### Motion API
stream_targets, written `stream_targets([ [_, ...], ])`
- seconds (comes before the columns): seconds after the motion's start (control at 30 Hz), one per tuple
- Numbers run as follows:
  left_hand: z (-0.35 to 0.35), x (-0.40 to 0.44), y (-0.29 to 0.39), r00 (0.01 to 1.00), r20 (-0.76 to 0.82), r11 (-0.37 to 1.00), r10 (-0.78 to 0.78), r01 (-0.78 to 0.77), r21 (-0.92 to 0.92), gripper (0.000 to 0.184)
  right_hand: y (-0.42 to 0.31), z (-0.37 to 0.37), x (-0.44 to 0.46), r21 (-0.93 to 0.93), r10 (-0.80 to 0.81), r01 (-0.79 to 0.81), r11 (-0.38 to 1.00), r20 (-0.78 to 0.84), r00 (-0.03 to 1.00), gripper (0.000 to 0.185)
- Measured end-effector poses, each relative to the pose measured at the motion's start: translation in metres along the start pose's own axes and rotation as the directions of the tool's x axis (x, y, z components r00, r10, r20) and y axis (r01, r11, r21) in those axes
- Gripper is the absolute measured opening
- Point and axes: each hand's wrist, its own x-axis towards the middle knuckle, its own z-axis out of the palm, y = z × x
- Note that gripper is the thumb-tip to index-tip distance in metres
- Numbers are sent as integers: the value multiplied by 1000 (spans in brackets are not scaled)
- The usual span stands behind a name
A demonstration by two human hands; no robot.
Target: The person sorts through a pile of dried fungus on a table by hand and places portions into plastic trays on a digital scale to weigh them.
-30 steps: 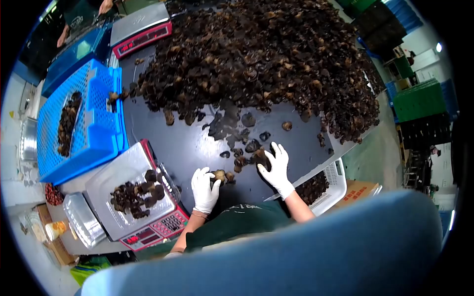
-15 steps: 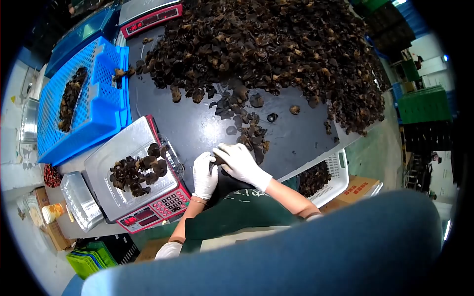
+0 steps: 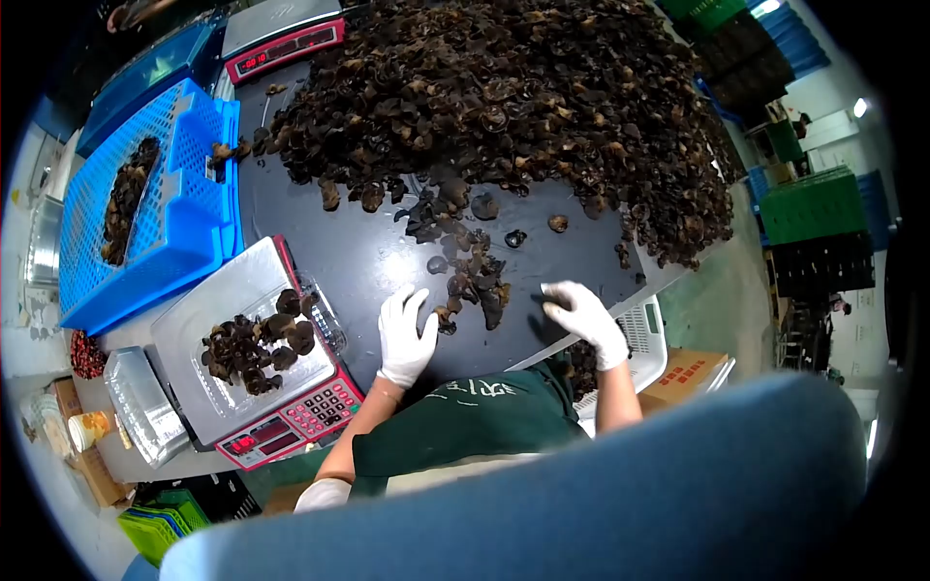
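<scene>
Head cam: we're finding the L hand (image 3: pixel 407 339), white-gloved, hovering at or just above the counter (image 3: pixel 354 257), fingers spreading apart, thumb nearing a small dark fungus pc (image 3: pixel 446 318); contact we're not confirming. R hand (image 3: pixel 586 322), also gloved, is hanging by the counter's near edge, beside the white basket (image 3: pixel 655 334), thumb and fingers standing slightly apart. Loose fungus pcs (image 3: pixel 475 283) are lying mid-counter, approx. between both hands but farther out; the main pile (image 3: pixel 504 97) is covering the far side. We're also logging pcs sitting on the near scale (image 3: pixel 325 409), L of the L hand, w/ a blue crate (image 3: pixel 165 257) standing beyond.
</scene>
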Motion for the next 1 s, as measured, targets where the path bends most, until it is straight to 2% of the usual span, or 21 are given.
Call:
stream_targets([
  [0.03,5,14,-2,999,36,999,31,-31,9,45,-2,14,10,-8,-77,77,997,-179,981,46],
  [0.1,25,39,-16,998,22,996,52,-54,68,43,-4,54,38,-190,-199,124,974,-455,868,49],
  [0.17,37,68,-21,995,-62,991,79,-72,111,40,-22,88,67,-240,-188,82,967,-462,867,54],
  [0.23,50,90,-30,997,-52,986,57,-48,160,45,-55,112,74,-292,-214,116,949,-329,920,59],
  [0.3,53,111,-31,999,-6,973,46,-44,225,49,-72,142,63,-367,-423,307,878,-294,857,61],
  [0.37,62,120,-40,998,50,959,39,-52,279,56,-84,142,55,-223,-544,513,829,-108,832,61],
  [0.4,61,119,-42,993,118,945,27,-64,320,53,-87,143,51,-185,-592,570,801,-105,799,59],
  [0.43,59,117,-44,983,186,929,10,-77,361,51,-88,135,45,-228,-611,581,782,-94,786,57],
  [0.47,56,110,-46,977,210,933,26,-99,345,40,-82,130,44,-256,-603,559,789,-141,785,54],
  [0.5,54,99,-51,983,170,943,75,-126,309,32,-73,122,44,-280,-593,536,796,-187,783,51],
  [0.57,42,69,-49,988,144,939,51,-97,330,29,-56,97,48,-183,-452,418,890,-226,863,41],
  [0.6,26,54,-37,989,146,934,27,-77,348,22,-36,103,43,-225,-452,392,892,-419,787,40],
  [0.63,13,40,-31,985,174,937,1,-62,344,24,-18,103,39,-248,-404,324,913,-447,798,39],
  [0.7,-3,11,-23,987,157,950,-35,-16,312,31,10,106,32,-117,-310,289,950,-456,834,42],
  [0.77,-18,-10,-15,990,130,986,-55,34,161,42,12,104,25,-70,-242,236,969,-439,865,49],
  [0.8,-29,-18,-8,982,171,991,-85,65,119,50,17,106,23,-103,-244,221,970,-397,885,58],
  [0.9,-47,-45,9,952,228,974,-202,173,143,75,0,105,26,-51,-263,265,963,-400,878,68],
  [0.93,-49,-57,8,940,269,974,-211,177,144,91,-3,108,28,-65,-279,274,959,-365,888,76],
  [1.0,-45,-79,7,892,363,949,-270,183,256,106,-14,117,30,-80,-351,344,936,-303,886,86],
])
